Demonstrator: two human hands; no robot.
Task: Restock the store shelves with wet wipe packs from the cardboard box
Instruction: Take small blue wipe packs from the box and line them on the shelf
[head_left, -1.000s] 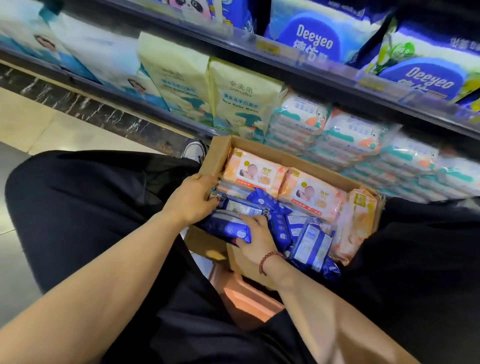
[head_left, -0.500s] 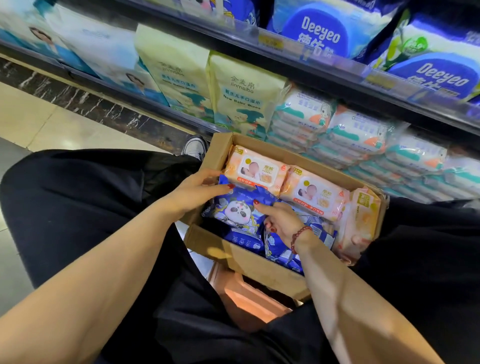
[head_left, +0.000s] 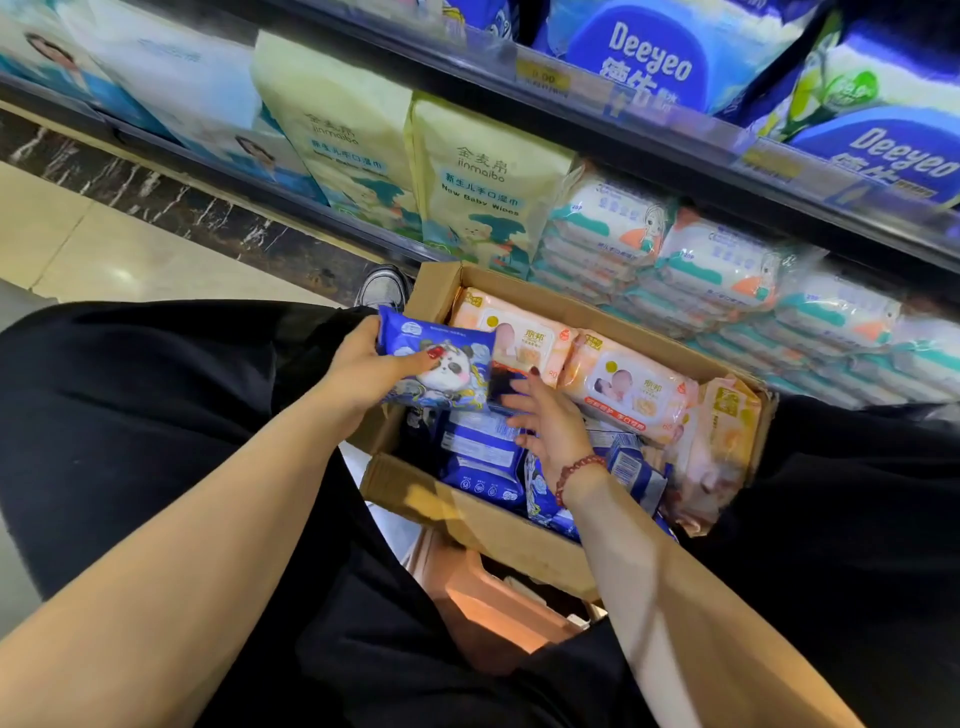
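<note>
Centre of frame: the left hand (head_left: 363, 371) grips a blue panda pack (head_left: 441, 364) by its left end. The thumb lies across the printed face and the fingers are hidden behind it. The pack is held above the left end of the cardboard box (head_left: 467, 514), face tilted toward the viewer. Just right of it, the right hand (head_left: 550, 421) is spread wide and holds nothing, poised over the blue packs (head_left: 478, 462) lying in the box; whether its fingertips touch the held pack's lower corner cannot be told. The pack is a glossy deep-blue film pouch with a cartoon panda and a crimped end seam. It is probably light, soft and yielding, and its film somewhat slippery, so a pinch across a short end or a grasp round the middle should serve. Peach packs (head_left: 623, 384) line the box's far side. White-and-teal packs (head_left: 717, 260) are stacked on the shelf (head_left: 649, 135) at upper right.
</note>
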